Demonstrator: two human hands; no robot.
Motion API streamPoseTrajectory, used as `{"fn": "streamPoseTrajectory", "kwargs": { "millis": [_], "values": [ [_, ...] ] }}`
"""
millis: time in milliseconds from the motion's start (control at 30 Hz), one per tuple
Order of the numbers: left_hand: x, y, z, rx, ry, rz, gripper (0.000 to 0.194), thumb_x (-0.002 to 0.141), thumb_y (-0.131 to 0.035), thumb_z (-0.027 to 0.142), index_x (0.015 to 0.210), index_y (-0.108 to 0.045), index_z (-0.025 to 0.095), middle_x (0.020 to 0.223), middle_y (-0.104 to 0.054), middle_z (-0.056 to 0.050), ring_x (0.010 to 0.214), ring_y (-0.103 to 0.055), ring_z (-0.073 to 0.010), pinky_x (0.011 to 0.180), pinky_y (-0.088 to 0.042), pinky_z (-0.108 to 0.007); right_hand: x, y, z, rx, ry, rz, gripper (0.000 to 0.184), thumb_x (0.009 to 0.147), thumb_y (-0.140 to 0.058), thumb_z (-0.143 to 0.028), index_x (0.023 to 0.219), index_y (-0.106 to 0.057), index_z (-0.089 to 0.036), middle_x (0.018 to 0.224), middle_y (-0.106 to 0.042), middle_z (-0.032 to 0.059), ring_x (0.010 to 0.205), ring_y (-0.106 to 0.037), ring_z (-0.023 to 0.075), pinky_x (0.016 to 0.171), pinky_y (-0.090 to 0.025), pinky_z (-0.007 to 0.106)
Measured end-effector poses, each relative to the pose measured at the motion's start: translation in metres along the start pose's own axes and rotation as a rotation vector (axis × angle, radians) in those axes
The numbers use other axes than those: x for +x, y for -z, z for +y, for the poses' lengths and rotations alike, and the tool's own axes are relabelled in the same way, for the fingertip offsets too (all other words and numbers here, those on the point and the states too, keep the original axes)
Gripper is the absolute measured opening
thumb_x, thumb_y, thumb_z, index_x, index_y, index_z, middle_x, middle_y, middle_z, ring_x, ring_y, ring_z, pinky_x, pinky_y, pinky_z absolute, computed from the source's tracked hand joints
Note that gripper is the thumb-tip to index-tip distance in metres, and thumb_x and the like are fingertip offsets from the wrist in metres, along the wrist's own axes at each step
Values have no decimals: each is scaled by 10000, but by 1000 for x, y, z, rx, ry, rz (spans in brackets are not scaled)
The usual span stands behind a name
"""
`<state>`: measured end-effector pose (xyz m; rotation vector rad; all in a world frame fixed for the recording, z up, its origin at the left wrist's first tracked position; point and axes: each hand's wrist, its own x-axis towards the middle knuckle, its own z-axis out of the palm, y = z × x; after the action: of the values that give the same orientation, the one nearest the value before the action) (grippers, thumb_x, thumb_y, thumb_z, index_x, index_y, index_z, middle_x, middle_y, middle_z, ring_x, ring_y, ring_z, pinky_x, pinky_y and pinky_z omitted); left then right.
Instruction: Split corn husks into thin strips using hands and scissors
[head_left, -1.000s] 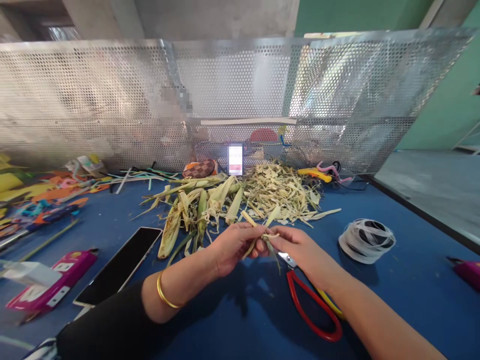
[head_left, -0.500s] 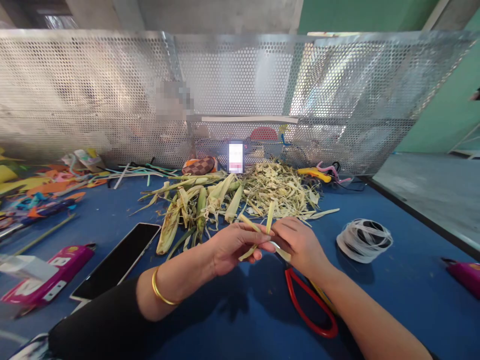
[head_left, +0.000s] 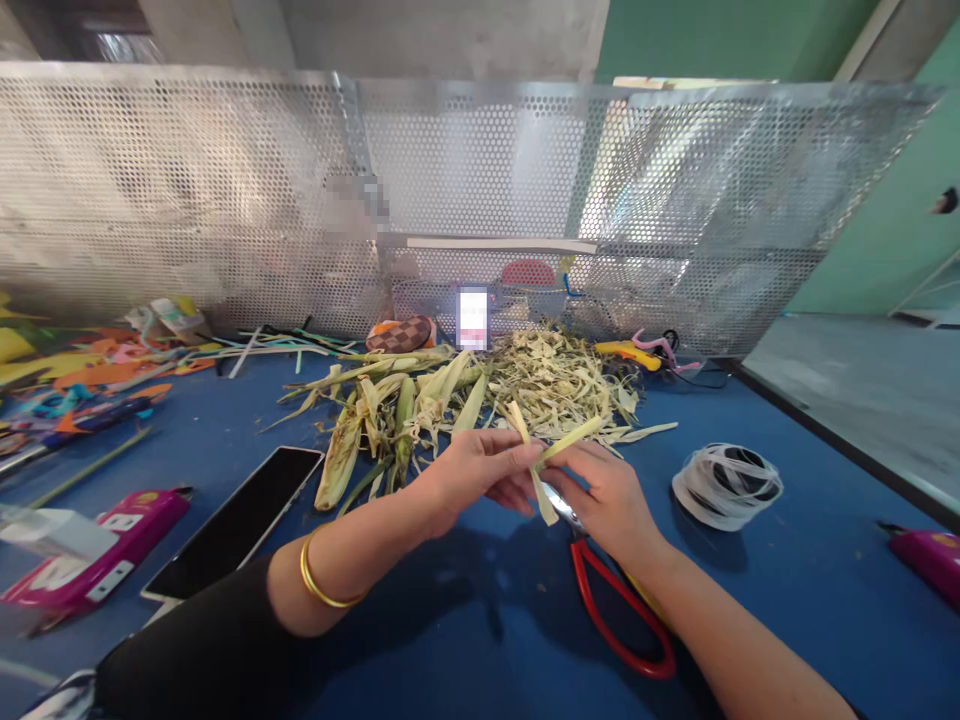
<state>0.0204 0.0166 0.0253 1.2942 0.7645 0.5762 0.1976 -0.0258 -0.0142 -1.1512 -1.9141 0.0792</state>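
Pale yellow-green corn husk strips [head_left: 570, 440] cross one another between my two hands, above the table. My left hand [head_left: 487, 470] pinches them between thumb and fingers, and one end sticks up past the fingertips. My right hand [head_left: 607, 495] is closed on the other side of the crossing, its fingertips partly hidden behind the strips. Another husk end hangs below the fingers. Under my right hand lie scissors [head_left: 622, 620] with red handles, their blades partly covered. Behind the hands are whole corn husks [head_left: 405, 410] and a heap of shredded husk [head_left: 562, 380].
A phone [head_left: 240, 520] and a magenta power strip [head_left: 112, 545] with a white plug lie to the left. A spool of white string [head_left: 727, 485] stands on the right. Coloured scraps [head_left: 90, 365] cover the far left. A perforated metal screen [head_left: 480, 150] borders the back.
The husk strips have turned in my hands: one end now points up to the right and another hangs down. My left hand has moved slightly right; the scissors stay in place.
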Motion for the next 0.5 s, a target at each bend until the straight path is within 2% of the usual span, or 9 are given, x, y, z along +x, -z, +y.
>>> {"fn": "streamPoseTrajectory", "kwargs": {
  "millis": [133, 233, 367, 500],
  "values": [
    [0, 1, -2, -66, 84, -40, 451, 670, -745, 357, 1058, -657, 147, 730, -712, -54, 552, -647, -137, 580, -483, -238, 0, 3, -1, -170, 126, 21, 165, 893, -515, -205, 813, -659, -218, 767, -683, 41, 732, -598, 186, 716, -428, 308],
    [0, 0, -3, -178, 120, -61, 445, 662, -752, 323, 1062, -656, 152, 808, -724, -74, 561, -640, -119, 591, -491, -233, 1, 4, -2, -242, 156, 34, 189, 903, -499, -221, 811, -664, -211, 755, -684, 49, 719, -594, 188, 719, -430, 314],
    [1, -2, -6, -285, 105, -12, 352, 632, -770, 240, 959, -685, 140, 666, -687, -27, 451, -535, -65, 500, -448, -193, 0, 3, -1, -251, 160, 52, 193, 908, -494, -226, 818, -663, -203, 745, -680, 55, 711, -596, 190, 702, -434, 313],
    [2, -1, -7, -320, 129, -21, 200, 644, -733, 149, 836, -685, 124, 593, -639, -13, 458, -507, -73, 463, -424, -196, -1, 2, -2, -158, 80, 61, 184, 905, -505, -250, 825, -668, -220, 732, -673, 44, 711, -601, 191, 681, -438, 306]
  ]
}}
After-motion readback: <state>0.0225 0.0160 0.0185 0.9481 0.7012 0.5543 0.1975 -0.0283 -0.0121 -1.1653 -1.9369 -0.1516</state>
